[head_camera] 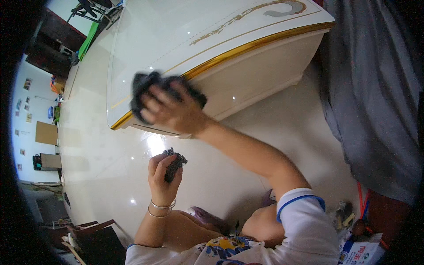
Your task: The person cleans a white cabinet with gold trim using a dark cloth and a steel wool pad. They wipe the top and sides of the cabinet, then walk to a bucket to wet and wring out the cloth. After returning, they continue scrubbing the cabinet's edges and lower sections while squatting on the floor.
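Observation:
A dark cloth [139,96], blurred by motion, lies bunched under my right hand [177,111], which presses it on the gold-edged rim of a white table [159,36]. The fingers are spread over the cloth and grip part of it. Lower down, off the table and over the floor, my left hand [164,175] holds a crumpled dark grey scouring pad [175,165] between thumb and fingers. A silver bangle pair circles the left wrist. The tabletop is glossy, with a gold and grey painted pattern near its far right corner.
Shiny pale floor tiles [99,185] surround the table. A grey fabric drape [371,99] hangs at the right. Dark wooden furniture [96,245] stands at lower left, a printed bag [361,251] at lower right. Cardboard [46,132] leans on the far wall.

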Tool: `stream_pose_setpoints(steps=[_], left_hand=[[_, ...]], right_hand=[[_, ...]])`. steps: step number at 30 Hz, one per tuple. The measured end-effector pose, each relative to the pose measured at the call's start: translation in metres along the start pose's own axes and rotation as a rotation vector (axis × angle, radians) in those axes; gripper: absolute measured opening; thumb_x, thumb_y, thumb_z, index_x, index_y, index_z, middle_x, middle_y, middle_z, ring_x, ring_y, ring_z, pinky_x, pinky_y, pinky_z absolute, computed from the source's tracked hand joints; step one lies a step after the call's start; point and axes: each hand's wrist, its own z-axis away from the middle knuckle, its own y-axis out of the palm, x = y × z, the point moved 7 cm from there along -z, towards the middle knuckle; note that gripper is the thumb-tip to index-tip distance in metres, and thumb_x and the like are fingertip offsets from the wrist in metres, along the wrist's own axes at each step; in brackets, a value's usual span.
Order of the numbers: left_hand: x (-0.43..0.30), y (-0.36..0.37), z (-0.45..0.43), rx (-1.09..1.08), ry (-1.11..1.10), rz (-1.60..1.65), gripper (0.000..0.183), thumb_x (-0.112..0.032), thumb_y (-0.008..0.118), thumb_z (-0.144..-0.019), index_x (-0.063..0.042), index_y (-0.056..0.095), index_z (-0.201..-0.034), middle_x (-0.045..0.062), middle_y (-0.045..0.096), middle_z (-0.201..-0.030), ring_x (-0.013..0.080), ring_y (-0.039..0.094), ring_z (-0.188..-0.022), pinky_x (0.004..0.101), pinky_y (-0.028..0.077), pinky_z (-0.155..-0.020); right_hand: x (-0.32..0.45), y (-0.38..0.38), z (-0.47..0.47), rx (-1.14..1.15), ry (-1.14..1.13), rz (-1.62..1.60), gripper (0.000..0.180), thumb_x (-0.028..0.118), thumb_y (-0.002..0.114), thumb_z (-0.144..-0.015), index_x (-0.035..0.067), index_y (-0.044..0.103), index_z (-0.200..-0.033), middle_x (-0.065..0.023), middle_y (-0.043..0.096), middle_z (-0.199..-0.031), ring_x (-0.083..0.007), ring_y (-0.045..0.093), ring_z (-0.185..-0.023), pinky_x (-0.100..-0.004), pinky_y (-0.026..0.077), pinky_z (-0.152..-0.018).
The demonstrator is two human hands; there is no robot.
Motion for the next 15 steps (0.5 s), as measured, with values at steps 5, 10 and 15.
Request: stream_pose_setpoints(steps=[5, 10, 15], left_hand=[[0.01, -0.017, 0.009, 0.012, -0.079, 0.006, 0.036, 0.003, 0.068, -0.065, -0.003, 0.061, -0.1, 0.013, 0.055, -0.096, 0.0272, 0.056, -0.086, 0.0341, 0.047, -0.076], [0.006, -0.013, 0.013, 0.034, -0.111, 0.064, 0.035, 0.004, 0.066, -0.066, -0.002, 0.061, -0.1, 0.012, 0.055, -0.095, 0.0253, 0.056, -0.084, 0.0327, 0.047, -0.074], [-0.007, 0.0, 0.006, 0.052, -0.006, 0.011, 0.035, 0.002, 0.067, -0.067, -0.003, 0.061, -0.101, 0.013, 0.055, -0.096, 0.0272, 0.057, -0.086, 0.0342, 0.047, -0.076]], right_hand=[[-0.159, -0.073, 0.049, -0.102, 0.21, -0.065, 0.064, 0.006, 0.069, -0.067, 0.026, 0.052, -0.125, -0.0082, 0.041, -0.138, -0.0376, 0.032, -0.132, -0.0549, 0.027, -0.106], [-0.234, -0.124, 0.078, -0.17, 0.391, 0.061, 0.057, -0.001, 0.068, -0.068, 0.018, 0.057, -0.121, -0.0116, 0.045, -0.134, -0.0396, 0.03, -0.132, -0.0503, 0.027, -0.108], [-0.122, -0.064, 0.041, -0.089, 0.366, -0.091, 0.035, 0.011, 0.059, -0.082, 0.017, 0.056, -0.117, -0.0127, 0.044, -0.133, -0.0437, 0.03, -0.13, -0.0608, 0.026, -0.104]])
